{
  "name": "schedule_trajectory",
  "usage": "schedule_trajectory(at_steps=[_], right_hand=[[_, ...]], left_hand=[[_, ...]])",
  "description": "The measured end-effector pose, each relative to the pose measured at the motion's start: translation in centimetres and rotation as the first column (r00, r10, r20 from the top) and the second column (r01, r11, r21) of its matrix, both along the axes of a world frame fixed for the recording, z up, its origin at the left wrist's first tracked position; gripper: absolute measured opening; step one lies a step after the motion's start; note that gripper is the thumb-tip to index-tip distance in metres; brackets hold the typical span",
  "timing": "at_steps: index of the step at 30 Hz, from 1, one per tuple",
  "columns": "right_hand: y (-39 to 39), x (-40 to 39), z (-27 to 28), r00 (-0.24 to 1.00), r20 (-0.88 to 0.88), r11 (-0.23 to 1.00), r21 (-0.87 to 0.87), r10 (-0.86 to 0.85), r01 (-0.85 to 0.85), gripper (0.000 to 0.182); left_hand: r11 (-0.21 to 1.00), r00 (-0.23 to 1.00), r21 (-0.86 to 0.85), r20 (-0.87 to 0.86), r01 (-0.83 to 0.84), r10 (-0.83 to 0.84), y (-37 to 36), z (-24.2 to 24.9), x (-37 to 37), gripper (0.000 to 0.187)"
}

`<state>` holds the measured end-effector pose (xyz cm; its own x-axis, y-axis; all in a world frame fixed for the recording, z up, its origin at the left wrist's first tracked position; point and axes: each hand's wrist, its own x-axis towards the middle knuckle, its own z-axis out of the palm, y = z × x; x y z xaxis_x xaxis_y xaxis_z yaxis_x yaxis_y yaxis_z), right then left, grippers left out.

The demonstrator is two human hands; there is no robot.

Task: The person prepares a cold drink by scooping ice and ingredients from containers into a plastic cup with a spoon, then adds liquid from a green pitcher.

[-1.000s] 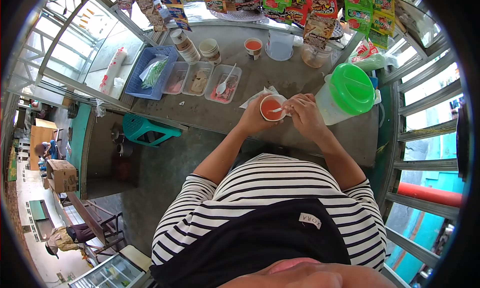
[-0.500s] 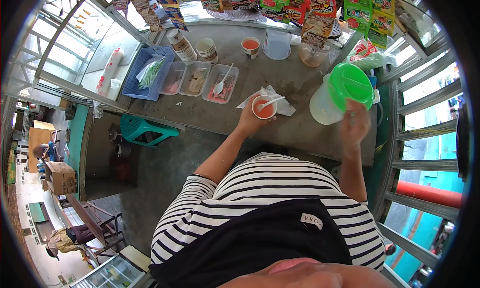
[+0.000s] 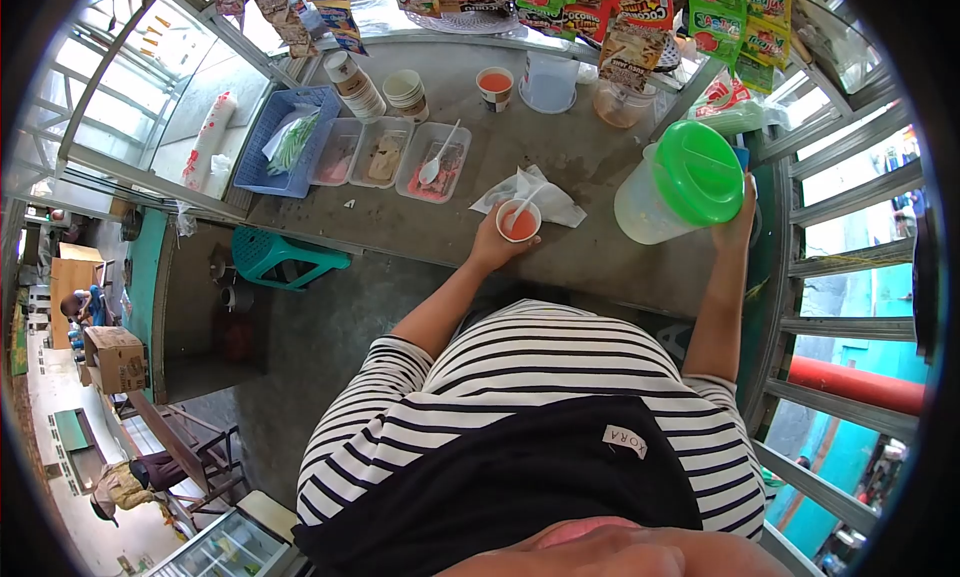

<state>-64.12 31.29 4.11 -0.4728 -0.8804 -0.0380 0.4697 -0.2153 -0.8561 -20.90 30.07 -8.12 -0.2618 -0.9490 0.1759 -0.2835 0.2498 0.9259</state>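
My left hand (image 3: 492, 241) is wrapped round a paper cup (image 3: 532, 231) of orange-red liquid at the front of the table. A white plastic spoon (image 3: 524, 206) leans in the cup. Just behind lies a crumpled white napkin or paper (image 3: 556, 203). My right hand (image 3: 735, 224) is against the right side of a clear pitcher (image 3: 640, 208) with a green lid (image 3: 690, 162). Its fingers are mostly hidden there, so their grip does not show. Beyond that hand, part of a blue object (image 3: 742, 158) shows.
Three clear tubs hold food; a spoon lies in the pink one (image 3: 437, 182). Behind stand stacked paper cups (image 3: 405, 95), another filled cup (image 3: 496, 95) and a clear container (image 3: 549, 85). A blue basket (image 3: 285, 180) is at left. Sachets (image 3: 640, 2) hang overhead.
My right hand has moved from in front of the green lid to the pitcher's right side. The left hand still holds the cup. The view has shifted slightly.
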Motion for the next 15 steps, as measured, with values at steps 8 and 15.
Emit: schedule_trajectory(at_steps=[8,15], right_hand=[[-2.8,-2.9,-1.2,0.97,0.003,0.968,-0.073,0.242,-0.241,0.039],[-2.8,3.7,2.3,0.945,-0.017,0.945,-0.029,0.325,-0.326,0.049]], left_hand=[[0.999,0.999,0.036,0.023,0.03,-0.031,-0.2,0.4,0.4,0.075],[1.0,0.999,-0.012,0.048,-0.011,0.012,0.1,0.5,0.0,0.075]])
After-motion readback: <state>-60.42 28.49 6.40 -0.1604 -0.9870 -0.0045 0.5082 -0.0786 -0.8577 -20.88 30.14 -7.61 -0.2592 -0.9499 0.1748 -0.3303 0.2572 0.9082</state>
